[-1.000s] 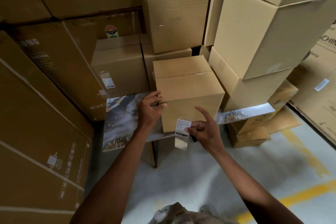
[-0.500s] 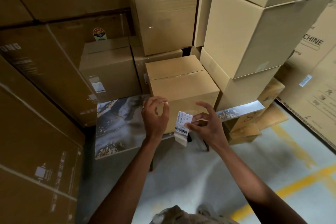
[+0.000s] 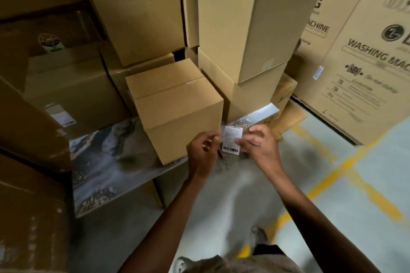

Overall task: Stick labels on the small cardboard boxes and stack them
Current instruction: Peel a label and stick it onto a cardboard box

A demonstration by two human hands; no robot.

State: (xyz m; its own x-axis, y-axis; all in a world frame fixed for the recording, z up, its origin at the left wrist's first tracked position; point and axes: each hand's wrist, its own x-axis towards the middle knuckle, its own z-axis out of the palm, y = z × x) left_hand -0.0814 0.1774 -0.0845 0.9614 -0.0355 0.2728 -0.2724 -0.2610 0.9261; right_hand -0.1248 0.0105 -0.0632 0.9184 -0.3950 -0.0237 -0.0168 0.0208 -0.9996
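Grey floor (image 3: 332, 217) with yellow lines down low, near a shoe (image 3: 257, 235). Two bare arms up from the bottom. Left hand (image 3: 203, 153) and right hand (image 3: 258, 147) close together over the floor, just past the surface (image 3: 106, 162) edge. White label (image 3: 231, 142) with a barcode pinched between them, left grip clamped on its left edge, right grip clamped on its right side. Label just beside the small box's (image 3: 177, 111) right front corner, not on it. Small box closed, on the marble-look surface. Behind it, more brown boxes (image 3: 248, 24) piled high. Left box with a white sticker (image 3: 63, 118). Far right, big washing machine carton (image 3: 366, 62) on the floor.
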